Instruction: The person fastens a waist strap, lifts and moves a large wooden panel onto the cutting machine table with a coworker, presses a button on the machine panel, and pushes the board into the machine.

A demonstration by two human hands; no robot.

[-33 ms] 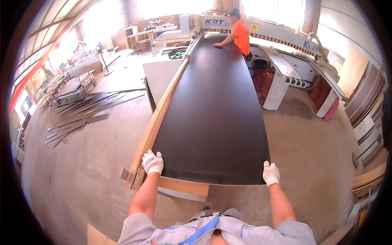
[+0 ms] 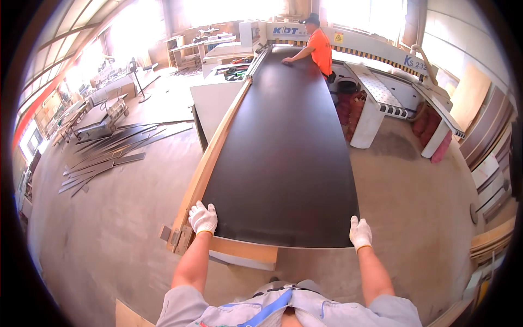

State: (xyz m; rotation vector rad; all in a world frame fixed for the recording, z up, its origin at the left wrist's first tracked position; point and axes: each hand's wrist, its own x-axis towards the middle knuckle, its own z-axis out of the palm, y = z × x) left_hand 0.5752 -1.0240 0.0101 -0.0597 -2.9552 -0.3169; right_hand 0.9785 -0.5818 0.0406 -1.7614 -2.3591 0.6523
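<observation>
A long black panel [image 2: 278, 169] stretches away from me toward the large machine at the back. My left hand [image 2: 203, 218], in a white glove, grips its near left corner beside the wooden guide rail [image 2: 195, 188]. At the near right corner, my right hand [image 2: 360, 233] holds the edge with the thumb on top; the other fingers are partly hidden. Near the far end, a co-worker [image 2: 320, 49] in an orange shirt and dark cap rests a hand on the panel.
A white cabinet [image 2: 215, 103] with tools on top stands left of the panel. Dark offcut strips [image 2: 111, 152] lie on the floor at left. The panel saw's side tables [image 2: 376, 87] reach out on the right. Boards [image 2: 493, 240] are stacked at the right rim.
</observation>
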